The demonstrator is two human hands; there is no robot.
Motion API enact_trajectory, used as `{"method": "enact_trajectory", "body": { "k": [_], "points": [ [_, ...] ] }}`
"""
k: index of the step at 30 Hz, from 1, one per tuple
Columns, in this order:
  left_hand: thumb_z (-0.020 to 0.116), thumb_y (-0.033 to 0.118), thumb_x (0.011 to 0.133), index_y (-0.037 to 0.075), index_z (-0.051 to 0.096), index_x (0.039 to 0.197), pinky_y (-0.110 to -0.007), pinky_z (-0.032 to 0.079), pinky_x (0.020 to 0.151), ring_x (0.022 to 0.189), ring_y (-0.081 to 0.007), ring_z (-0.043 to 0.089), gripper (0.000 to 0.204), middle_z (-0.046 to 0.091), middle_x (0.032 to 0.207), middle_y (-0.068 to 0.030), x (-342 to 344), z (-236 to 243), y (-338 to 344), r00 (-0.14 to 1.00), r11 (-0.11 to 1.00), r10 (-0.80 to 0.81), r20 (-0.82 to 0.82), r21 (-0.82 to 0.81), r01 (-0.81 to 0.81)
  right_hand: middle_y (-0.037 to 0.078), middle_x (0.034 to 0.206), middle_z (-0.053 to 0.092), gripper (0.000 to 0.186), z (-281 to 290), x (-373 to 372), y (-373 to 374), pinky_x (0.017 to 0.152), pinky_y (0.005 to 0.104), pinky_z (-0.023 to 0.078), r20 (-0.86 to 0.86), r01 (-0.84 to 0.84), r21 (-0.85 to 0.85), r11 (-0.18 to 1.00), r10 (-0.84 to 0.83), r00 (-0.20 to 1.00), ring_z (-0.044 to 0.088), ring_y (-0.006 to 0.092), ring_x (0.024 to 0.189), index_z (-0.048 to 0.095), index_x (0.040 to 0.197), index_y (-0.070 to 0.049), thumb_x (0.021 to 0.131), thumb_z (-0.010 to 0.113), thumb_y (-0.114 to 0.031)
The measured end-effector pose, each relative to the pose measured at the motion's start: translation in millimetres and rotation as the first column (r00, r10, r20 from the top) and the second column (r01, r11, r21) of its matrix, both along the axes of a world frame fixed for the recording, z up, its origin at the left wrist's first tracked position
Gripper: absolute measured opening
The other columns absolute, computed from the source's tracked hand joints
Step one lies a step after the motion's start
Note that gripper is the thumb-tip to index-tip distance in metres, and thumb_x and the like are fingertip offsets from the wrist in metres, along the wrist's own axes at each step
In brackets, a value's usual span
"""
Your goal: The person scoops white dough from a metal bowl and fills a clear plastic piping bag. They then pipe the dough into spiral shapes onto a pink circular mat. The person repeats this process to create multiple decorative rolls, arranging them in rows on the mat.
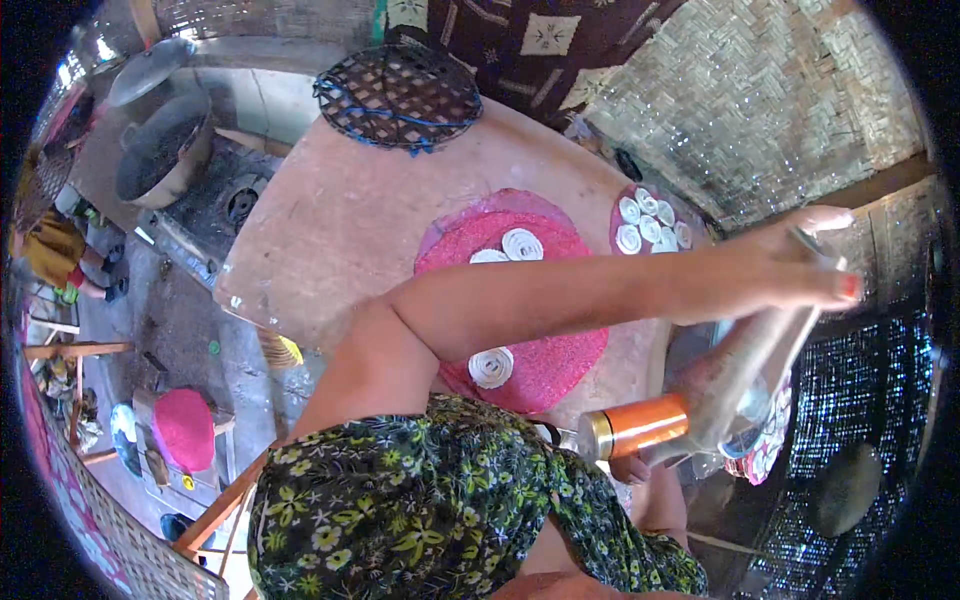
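Observation:
My left arm reaches across the table to the right, and my left hand (800, 270) closes on the upper end of a long, pale, motion-smeared piece (772, 375) that slants down toward an orange cylinder (648, 425) with a gold-coloured end. Low beside that cylinder is my right hand (630, 468), its fingers curled and partly hidden. What it grips I cannot make out. On a pink round mat (570, 345) under my left forearm lie white coiled rounds, one (522, 244) beyond the arm and another (490, 367) nearer me. The arm hides part of the mat.
A smaller round mat (617, 235) at the table's right edge bears several white coils. An open-weave basket tray (400, 95) sits at the far edge of the table (300, 220). A large pot (165, 160) stands far left. Another person's legs (90, 265) show at the left.

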State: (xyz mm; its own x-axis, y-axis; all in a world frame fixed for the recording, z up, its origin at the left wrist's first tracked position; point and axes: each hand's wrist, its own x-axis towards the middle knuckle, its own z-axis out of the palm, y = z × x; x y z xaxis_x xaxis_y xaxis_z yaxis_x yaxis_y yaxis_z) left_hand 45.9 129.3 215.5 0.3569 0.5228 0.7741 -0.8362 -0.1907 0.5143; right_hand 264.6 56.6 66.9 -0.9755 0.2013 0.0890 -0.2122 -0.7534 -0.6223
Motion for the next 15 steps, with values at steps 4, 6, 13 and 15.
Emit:
{"method": "enact_trajectory", "body": {
  "k": [4, 6, 13, 15],
  "points": [
    [0.060, 0.021, 0.082, -0.005, 0.035, 0.134, -0.035, 0.044, 0.094, 0.102, -0.0238, 0.057, 0.063, 0.058, 0.114, -0.0184, -5, -67, 35, 0.998, 0.958, -0.068, -0.016, -0.280, 0.061, 0.028, 0.129, 0.042, 0.130, -29, -4, 7, 0.095, 0.0446, 0.041, -0.096, -0.046, -0.040, 0.998, 0.042, 0.994, 0.049, 0.0382, 0.115, 0.007, 0.145, -0.001, 0.057, 0.055, -0.083],
    [0.057, 0.022, 0.083, -0.003, 0.043, 0.129, -0.040, 0.042, 0.098, 0.110, -0.0281, 0.055, 0.055, 0.057, 0.118, -0.0186, -22, -107, 49, 0.975, 0.876, -0.185, 0.122, -0.428, 0.220, 0.028, 0.129, 0.042, 0.133, -38, -7, 8, 0.094, 0.0449, 0.041, -0.077, -0.034, -0.055, 0.998, 0.029, 0.997, 0.049, 0.0388, 0.115, 0.005, 0.145, -0.001, 0.056, 0.053, -0.087],
    [0.051, 0.054, 0.086, 0.000, 0.055, 0.117, -0.047, 0.043, 0.093, 0.108, -0.0363, 0.056, 0.062, 0.060, 0.113, -0.0174, -55, -262, 63, 0.765, 0.569, -0.132, 0.630, -0.583, 0.579, 0.033, 0.116, 0.050, 0.099, -21, -16, 20, 0.086, 0.0436, 0.047, 0.627, 0.156, -0.004, 0.988, -0.119, 0.769, 0.056, 0.0411, 0.104, 0.024, 0.139, 0.009, 0.081, 0.040, -0.069],
    [0.051, 0.054, 0.086, 0.001, 0.054, 0.118, -0.049, 0.042, 0.096, 0.107, -0.0358, 0.055, 0.061, 0.061, 0.111, -0.0151, -56, -284, 57, 0.731, 0.606, -0.076, 0.678, -0.550, 0.574, 0.029, 0.115, 0.054, 0.087, -22, -21, 21, 0.084, 0.0412, 0.049, 0.702, 0.162, 0.054, 0.985, -0.153, 0.695, 0.059, 0.0377, 0.100, 0.029, 0.137, 0.008, 0.083, 0.044, -0.059]
  ]
}}
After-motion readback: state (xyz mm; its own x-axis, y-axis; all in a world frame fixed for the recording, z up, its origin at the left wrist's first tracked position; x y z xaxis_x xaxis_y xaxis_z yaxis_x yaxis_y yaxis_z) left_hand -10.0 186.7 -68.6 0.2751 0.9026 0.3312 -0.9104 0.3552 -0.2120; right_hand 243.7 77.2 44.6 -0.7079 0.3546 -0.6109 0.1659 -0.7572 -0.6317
